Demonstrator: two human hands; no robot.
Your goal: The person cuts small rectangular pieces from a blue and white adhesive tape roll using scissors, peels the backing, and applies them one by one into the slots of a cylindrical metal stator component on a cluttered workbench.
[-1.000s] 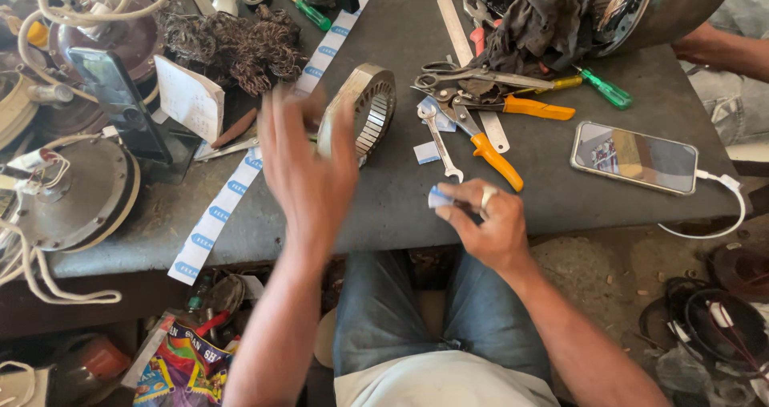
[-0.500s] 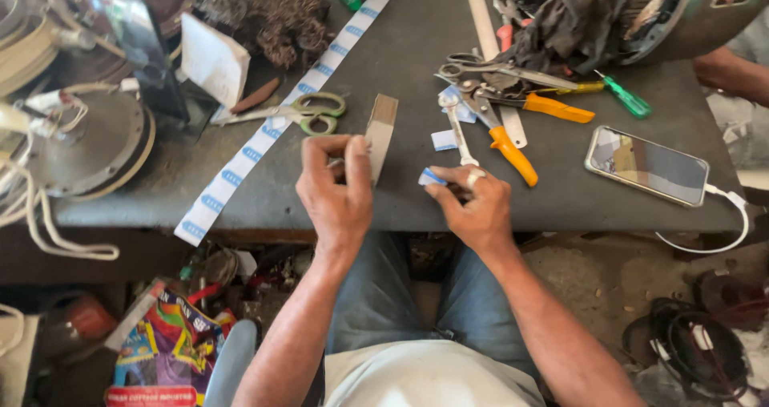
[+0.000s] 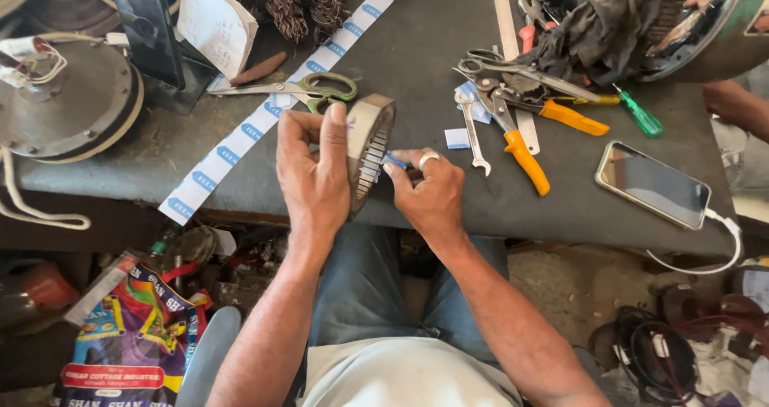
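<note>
I see L hand (image 3: 314,175) clamped round slotted stator ring (image 3: 370,147), held on edge just nr table's front edge (image 3: 513,232). R hand (image 3: 428,191) fingers pinch small paper slip (image 3: 394,161) at ring's slots. Best: keep ring steady, feed slip square.

You get bright, even daylight here, falling from above onto the dark table (image 3: 416,62). Shadows are soft and short; the deepest shade lies below your fingers (image 3: 336,130), under the table edge. Right of your fingers the phone (image 3: 653,184) screen throws a pale glare. Focus is sharp at centre; the corners bend slightly and soften.
</note>
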